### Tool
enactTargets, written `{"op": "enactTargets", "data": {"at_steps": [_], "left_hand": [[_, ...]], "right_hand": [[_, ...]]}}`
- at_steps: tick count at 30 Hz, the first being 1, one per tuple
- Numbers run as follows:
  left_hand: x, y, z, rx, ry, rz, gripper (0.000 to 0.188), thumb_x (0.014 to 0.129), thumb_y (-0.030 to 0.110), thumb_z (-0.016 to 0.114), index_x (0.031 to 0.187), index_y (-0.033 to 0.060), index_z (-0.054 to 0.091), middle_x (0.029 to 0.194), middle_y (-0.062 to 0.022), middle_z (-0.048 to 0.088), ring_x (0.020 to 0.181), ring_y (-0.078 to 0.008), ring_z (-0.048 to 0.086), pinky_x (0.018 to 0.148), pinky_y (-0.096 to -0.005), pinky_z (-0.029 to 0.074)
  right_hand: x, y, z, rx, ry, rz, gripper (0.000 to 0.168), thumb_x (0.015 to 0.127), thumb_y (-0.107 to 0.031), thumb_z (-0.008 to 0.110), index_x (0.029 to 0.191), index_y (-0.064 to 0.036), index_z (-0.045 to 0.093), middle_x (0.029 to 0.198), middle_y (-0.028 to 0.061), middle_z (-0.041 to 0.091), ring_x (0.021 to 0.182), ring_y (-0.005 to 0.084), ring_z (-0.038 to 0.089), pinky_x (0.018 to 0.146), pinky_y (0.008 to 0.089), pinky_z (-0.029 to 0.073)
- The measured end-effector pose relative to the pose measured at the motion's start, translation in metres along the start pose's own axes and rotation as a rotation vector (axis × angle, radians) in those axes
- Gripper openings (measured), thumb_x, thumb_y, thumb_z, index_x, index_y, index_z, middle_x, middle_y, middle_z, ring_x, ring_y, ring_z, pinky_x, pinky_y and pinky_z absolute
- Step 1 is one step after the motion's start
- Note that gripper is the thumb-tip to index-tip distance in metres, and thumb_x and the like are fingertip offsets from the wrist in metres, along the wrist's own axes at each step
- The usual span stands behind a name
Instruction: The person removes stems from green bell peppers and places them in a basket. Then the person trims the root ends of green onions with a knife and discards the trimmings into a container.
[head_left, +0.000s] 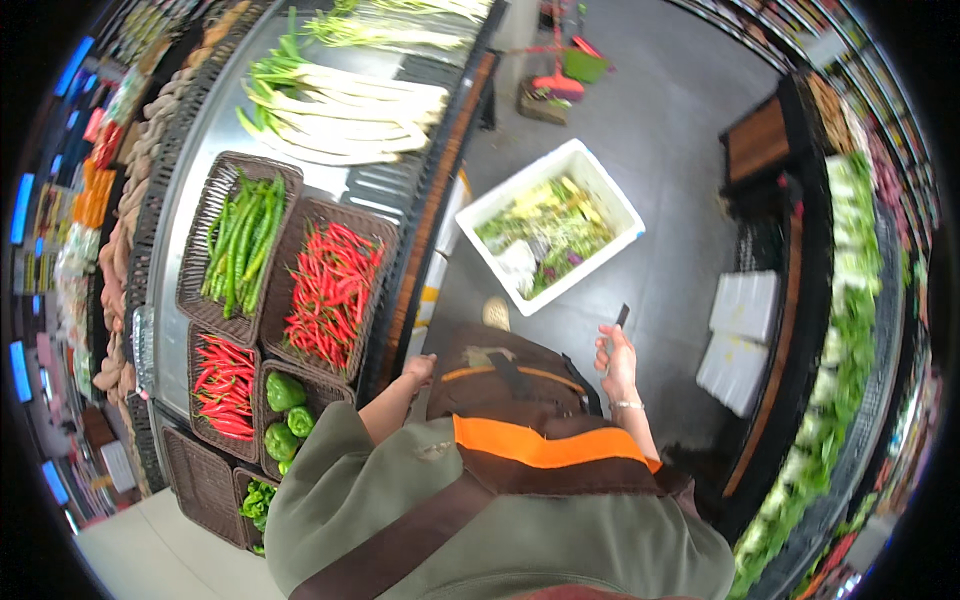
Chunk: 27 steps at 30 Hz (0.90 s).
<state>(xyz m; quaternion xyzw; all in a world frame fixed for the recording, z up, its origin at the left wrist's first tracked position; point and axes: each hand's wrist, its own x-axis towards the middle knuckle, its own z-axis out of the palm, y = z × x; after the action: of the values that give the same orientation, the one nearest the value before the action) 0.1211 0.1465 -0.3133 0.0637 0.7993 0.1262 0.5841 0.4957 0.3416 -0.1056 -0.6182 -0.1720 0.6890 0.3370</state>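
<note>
My right hand (618, 366) is held out over the floor, its fingers closed around a small dark flat tool (623, 314), whose exact kind is unclear. A bracelet circles that wrist. My left hand (420, 368) hangs beside the wooden edge (405, 315) of the vegetable stand, its fingers partly hidden. Ahead on the floor sits a white foam box (517, 300) holding leafy trimmings (555, 217) and a crumpled white bag (516, 264). A brown apron (480, 397) with an orange band covers my front, and one shoe (496, 313) shows below it.
On the left stand lie leeks (352, 112) and baskets of green chilies (244, 247), red chilies (337, 289) and green peppers (283, 391). A red broom (557, 86) and green dustpan (585, 66) stand ahead. To the right are white foam boxes (742, 304) beneath a leafy-vegetable shelf (814, 450).
</note>
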Motion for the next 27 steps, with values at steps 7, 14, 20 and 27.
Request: {"op": "enactTargets", "data": {"at_steps": [7, 14, 20, 27], "left_hand": [[-0.020, 0.156, 0.003, -0.167, 0.031, 0.254, 0.033, 0.095, 0.033, 0.057, 0.114, 0.0063, 0.063, 0.103, -0.0030, 0.067, 0.082, -0.0147, 0.063, 0.069, -0.0330, 0.052], [-0.021, 0.154, 0.051, -0.330, 0.118, 0.166, 0.028, 0.092, 0.029, 0.059, 0.111, 0.0097, 0.067, 0.095, -0.0010, 0.068, 0.079, -0.0133, 0.065, 0.064, -0.0309, 0.052], [-0.085, 0.148, 0.121, -0.087, 0.255, 0.034, 0.031, 0.089, 0.032, 0.060, 0.108, 0.0110, 0.071, 0.080, -0.0082, 0.070, 0.068, -0.0186, 0.067, 0.069, -0.0338, 0.054], [-0.103, 0.113, 0.183, -0.307, 0.309, -0.048, 0.033, 0.090, 0.031, 0.058, 0.112, 0.0084, 0.068, 0.081, -0.0082, 0.070, 0.067, -0.0174, 0.067, 0.064, -0.0326, 0.054]], "right_hand": [[0.066, -0.041, 0.039, -0.057, -0.116, 0.111, 0.039, 0.103, -0.035, 0.042, 0.117, -0.002, 0.057, 0.078, 0.0011, 0.053, 0.048, 0.0049, 0.033, 0.040, 0.0214, 0.026], [0.113, -0.100, 0.018, -0.166, -0.331, 0.325, 0.039, 0.103, -0.033, 0.042, 0.115, 0.001, 0.056, 0.079, 0.0016, 0.051, 0.049, 0.0055, 0.032, 0.043, 0.0221, 0.026], [0.169, -0.164, -0.032, -0.330, -0.370, 0.389, 0.038, 0.103, -0.034, 0.043, 0.115, -0.001, 0.056, 0.078, 0.0010, 0.049, 0.048, 0.0058, 0.032, 0.042, 0.0222, 0.026], [0.218, -0.197, -0.034, -0.537, -0.472, 0.385, 0.038, 0.102, -0.035, 0.045, 0.113, -0.001, 0.057, 0.077, -0.0008, 0.049, 0.049, 0.0047, 0.032, 0.042, 0.0213, 0.026]]}}
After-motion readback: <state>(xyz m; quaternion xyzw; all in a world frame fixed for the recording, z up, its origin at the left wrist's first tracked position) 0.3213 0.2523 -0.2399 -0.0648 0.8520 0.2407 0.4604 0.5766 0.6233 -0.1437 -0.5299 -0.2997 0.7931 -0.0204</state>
